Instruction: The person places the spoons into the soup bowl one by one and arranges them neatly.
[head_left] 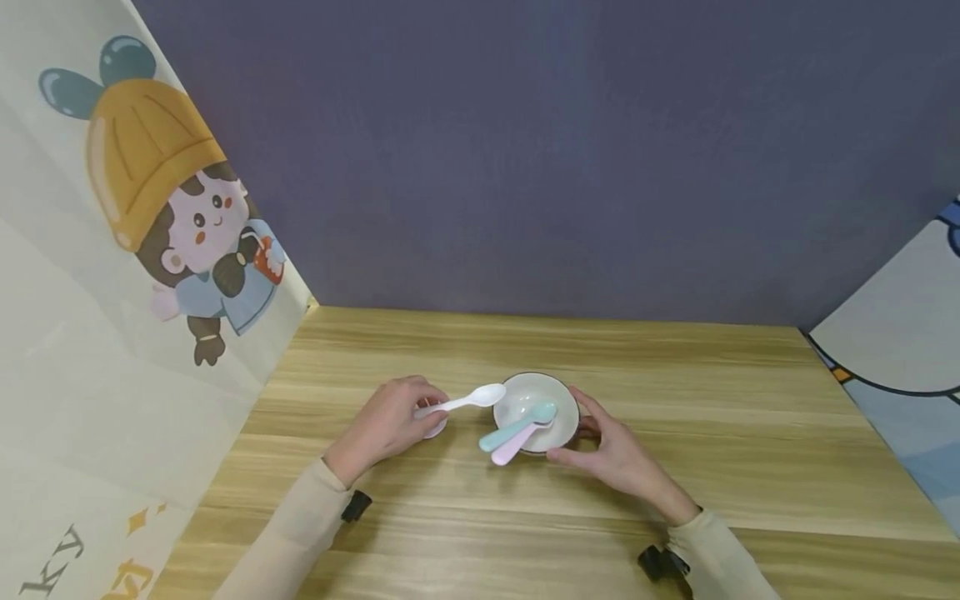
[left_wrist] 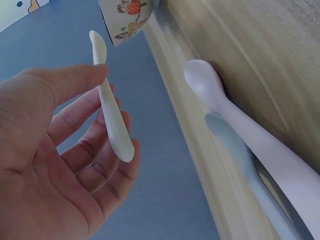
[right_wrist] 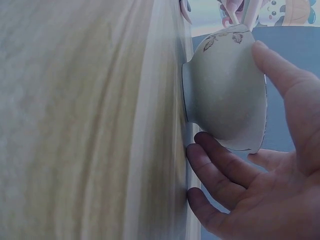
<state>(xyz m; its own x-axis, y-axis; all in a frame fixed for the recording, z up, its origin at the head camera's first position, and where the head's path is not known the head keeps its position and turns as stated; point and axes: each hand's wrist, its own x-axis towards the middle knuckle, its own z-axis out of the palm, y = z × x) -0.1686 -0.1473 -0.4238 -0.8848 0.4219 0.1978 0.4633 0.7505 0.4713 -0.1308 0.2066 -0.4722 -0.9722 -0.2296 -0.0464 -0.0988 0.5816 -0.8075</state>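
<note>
My left hand [head_left: 390, 423] pinches a white spoon [head_left: 468, 399] between thumb and fingers, its scoop end reaching to the left rim of a white bowl [head_left: 513, 398]. In the left wrist view the spoon's handle [left_wrist: 117, 127] lies across my fingers. Inside the bowl rest a teal spoon [head_left: 517, 427] and a pink spoon [head_left: 513, 447], handles sticking out over the near-left rim. My right hand [head_left: 618, 454] holds the bowl's right side, thumb at the near rim. In the right wrist view the bowl [right_wrist: 227, 90] stands upright on the table, fingers low beside its base.
Beneath my left hand, a pale pink spoon [left_wrist: 260, 135] and a blue-grey spoon [left_wrist: 240, 160] lie on the wooden table [head_left: 480, 533]. A dark wall panel [head_left: 525, 167] rises behind the table's far edge, with printed panels [head_left: 75, 275] at the sides.
</note>
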